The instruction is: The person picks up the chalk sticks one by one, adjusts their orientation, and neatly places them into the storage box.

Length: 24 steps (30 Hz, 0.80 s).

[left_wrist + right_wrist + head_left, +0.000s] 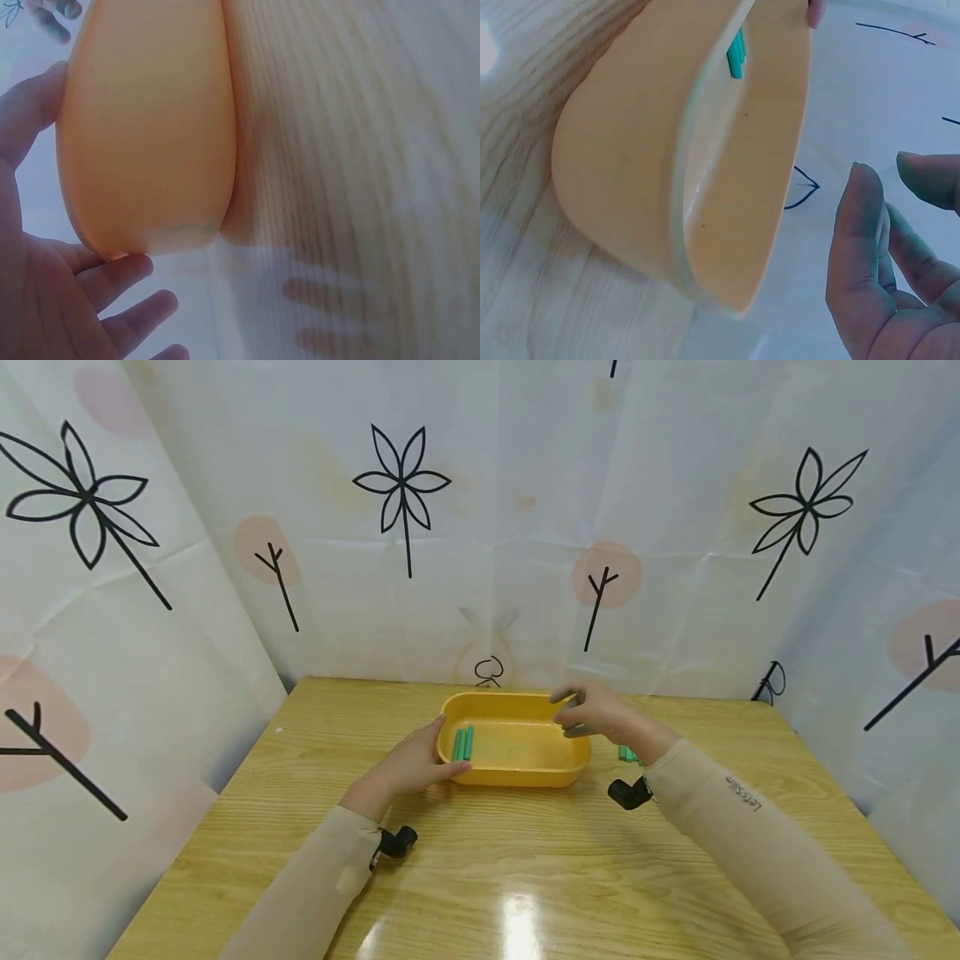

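A yellow plastic tray [517, 777] with rounded corners stands on the table. My left hand [412, 760] grips its left end, the thumb on the near rim and the fingers along the outer wall; the left wrist view shows that wall [150, 127] between them. Short green sticks [463, 744] lie side by side inside, at the tray's left end. Over the tray's right end hovers my right hand [592, 712]. Its fingers are bent, and the right wrist view shows a gap between thumb and fingertips, with nothing held there.
More green sticks [628, 753] lie on the table right of the tray, partly hidden by my right wrist. The wooden table [480, 860] ends at a patterned cloth [495, 527] behind and at both sides.
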Motion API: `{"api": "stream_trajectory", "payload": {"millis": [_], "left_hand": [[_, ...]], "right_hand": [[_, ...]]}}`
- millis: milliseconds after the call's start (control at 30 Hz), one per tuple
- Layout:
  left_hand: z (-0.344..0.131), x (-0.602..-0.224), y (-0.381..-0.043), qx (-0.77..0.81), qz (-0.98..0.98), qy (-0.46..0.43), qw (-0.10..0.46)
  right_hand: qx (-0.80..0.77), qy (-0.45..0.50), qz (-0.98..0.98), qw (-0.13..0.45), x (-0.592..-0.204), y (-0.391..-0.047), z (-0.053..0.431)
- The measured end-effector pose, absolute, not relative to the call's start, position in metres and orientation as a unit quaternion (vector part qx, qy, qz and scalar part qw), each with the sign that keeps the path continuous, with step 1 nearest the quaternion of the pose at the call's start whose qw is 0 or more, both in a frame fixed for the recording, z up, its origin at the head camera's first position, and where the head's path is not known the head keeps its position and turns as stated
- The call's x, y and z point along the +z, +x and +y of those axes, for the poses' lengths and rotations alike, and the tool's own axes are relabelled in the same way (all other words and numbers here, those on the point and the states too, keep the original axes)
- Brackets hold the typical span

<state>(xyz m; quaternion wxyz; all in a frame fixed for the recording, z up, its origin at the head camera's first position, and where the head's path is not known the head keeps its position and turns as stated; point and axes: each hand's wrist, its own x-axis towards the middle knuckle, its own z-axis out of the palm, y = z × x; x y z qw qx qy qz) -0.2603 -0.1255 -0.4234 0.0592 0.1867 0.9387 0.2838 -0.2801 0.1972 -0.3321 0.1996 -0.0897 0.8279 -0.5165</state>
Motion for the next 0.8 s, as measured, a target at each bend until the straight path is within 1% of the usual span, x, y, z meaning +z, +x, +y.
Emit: {"api": "stream_trajectory", "payload": {"millis": [800], "left_hand": [[-0.127,-0.426,-0.261,0.281,0.940,0.185,0.051]], "right_hand": [[-0.486,-0.076,0.853,0.176,-0.320,-0.261,0.261]]}}
